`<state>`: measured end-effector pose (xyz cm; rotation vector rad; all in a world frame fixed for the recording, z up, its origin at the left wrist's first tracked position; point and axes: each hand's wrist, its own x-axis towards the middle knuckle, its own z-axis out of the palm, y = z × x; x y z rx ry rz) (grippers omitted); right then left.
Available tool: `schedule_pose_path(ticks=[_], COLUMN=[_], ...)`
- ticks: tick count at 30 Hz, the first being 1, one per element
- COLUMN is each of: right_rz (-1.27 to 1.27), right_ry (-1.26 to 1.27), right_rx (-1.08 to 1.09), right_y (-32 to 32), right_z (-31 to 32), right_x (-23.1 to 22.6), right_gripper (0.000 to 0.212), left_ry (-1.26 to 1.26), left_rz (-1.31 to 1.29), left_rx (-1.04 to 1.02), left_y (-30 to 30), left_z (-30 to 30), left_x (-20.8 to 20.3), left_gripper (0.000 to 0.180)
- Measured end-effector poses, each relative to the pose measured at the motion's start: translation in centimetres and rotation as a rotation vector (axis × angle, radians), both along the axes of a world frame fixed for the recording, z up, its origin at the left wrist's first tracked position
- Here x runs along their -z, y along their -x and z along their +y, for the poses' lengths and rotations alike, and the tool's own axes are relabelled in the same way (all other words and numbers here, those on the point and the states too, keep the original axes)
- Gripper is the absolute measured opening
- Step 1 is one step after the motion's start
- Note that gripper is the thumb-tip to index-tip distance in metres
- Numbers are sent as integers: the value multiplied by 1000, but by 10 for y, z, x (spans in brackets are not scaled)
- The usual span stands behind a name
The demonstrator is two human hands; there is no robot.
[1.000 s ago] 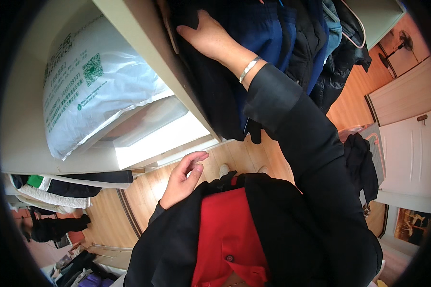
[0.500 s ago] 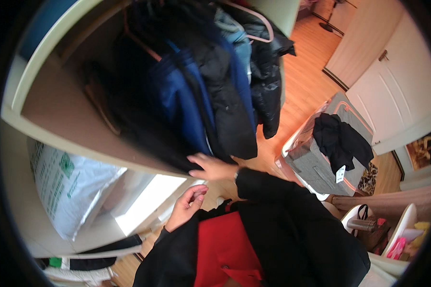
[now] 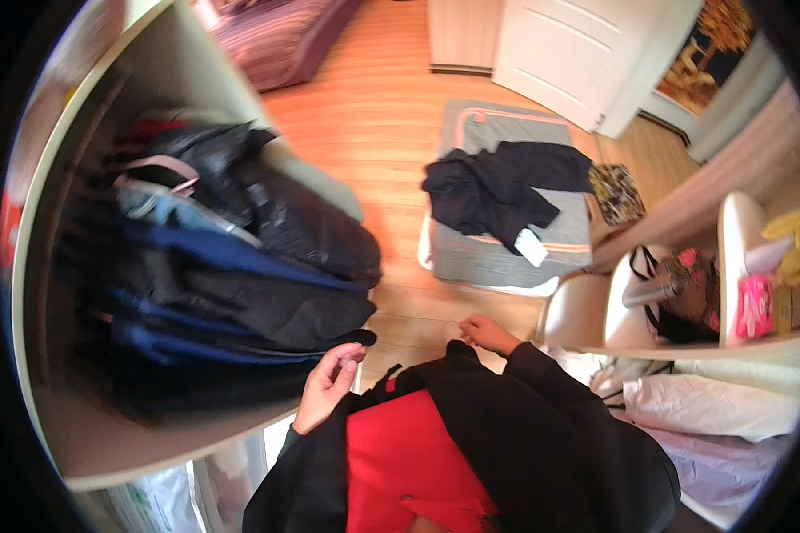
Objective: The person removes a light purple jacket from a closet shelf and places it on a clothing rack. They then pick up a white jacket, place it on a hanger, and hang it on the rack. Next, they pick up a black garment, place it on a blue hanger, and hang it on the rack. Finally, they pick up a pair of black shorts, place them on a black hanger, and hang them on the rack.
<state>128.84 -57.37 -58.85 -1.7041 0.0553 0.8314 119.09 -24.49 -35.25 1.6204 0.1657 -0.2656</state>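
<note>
From my end, I'm looking down at two bare hands, with the grey box [image 3: 476, 259] as my marker. It's a flat-topped fabric box, squarish, trimmed in orange-pink piping, and on top of it sprawls the black garment [image 3: 484, 191], soft and crumpled, a white tag [image 3: 532, 247] sticking out on the near side.

Left of the box stands the wardrobe [image 3: 196, 447], packed with hanging clothes [image 3: 227, 298]: a glossy, wrinkled black jacket [image 3: 280, 213] on the side toward the box, then pale blue denim [image 3: 156, 202], then smooth blue cloth and matte black, blurred in places.

Now the fingers. The left hand [image 3: 326, 384], nearer me than the box and off to its left, is loosely curled, thumb a little apart from the fingers, and I see nothing in it. The hanging clothes end just beside its fingertips; I can't tell whether they touch.

The right hand [image 3: 492, 335] sits directly on the near side of the box, fingers bent in, thumb and forefinger close together. Whether they pinch anything thin, I can't tell. The black garment lies beyond those fingertips, well apart from them.
</note>
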Motion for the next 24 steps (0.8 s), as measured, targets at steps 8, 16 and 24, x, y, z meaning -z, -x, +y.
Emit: schedule_pose_path(ticks=[8, 16, 24], right_rz=[-357, -648, -1110], right_ry=[-321, 531, 512], right_rx=[401, 405, 448], right_y=[-81, -153, -168], right_z=[-70, -83, -6], right_x=[-96, -105, -152], right_gripper=[23, 42, 17], left_ry=[-94, -10, 129], left_rz=[5, 83, 148], left_rx=[299, 387, 236], left_y=[-97, -137, -170], left_z=[-72, -102, -87], left_x=[-3, 6, 24], left_gripper=[29, 29, 37])
